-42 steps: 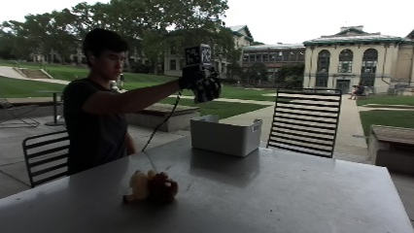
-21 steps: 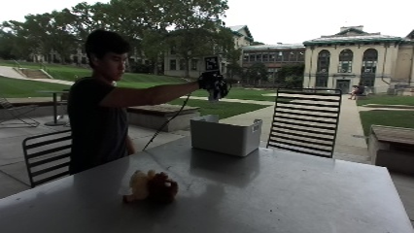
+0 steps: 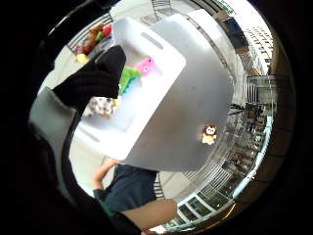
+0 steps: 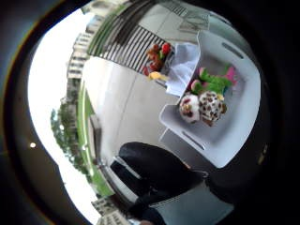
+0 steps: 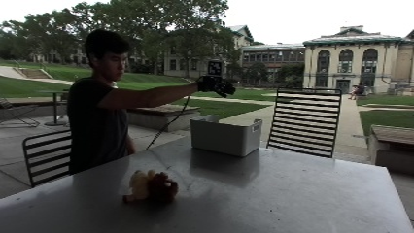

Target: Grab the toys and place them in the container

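In the middle of the outside view we see the person's black-gloved right hand (image 5: 216, 86) raised high above the white rectangular plastic container (image 5: 225, 136), which stands on the grey metal table (image 5: 291, 194), and its fingers look loosely curled around nothing. One small brown and cream lion plush toy (image 5: 150, 186) lies on the table in the lower left of that frame, well apart from the container. In the thumb side palm view the container holds a spotted white and brown plush toy (image 4: 210, 107), a white and red round plush toy (image 4: 189, 108) touching it, and a green and pink plush toy (image 4: 216, 82) just beside them.
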The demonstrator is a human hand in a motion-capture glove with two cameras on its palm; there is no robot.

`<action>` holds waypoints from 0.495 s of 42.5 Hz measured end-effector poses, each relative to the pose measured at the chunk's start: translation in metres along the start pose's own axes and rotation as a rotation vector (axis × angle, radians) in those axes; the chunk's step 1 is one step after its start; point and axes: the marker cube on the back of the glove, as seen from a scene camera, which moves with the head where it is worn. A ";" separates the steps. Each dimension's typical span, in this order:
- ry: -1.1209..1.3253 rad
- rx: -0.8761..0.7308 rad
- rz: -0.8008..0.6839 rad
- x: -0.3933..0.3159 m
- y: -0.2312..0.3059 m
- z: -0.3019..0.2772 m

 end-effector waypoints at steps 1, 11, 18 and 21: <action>-0.008 0.008 0.040 0.000 0.000 0.000; -0.043 0.088 0.249 0.044 0.017 -0.013; -0.024 0.115 0.279 0.068 0.039 -0.020; -0.074 0.135 0.213 0.041 0.051 -0.027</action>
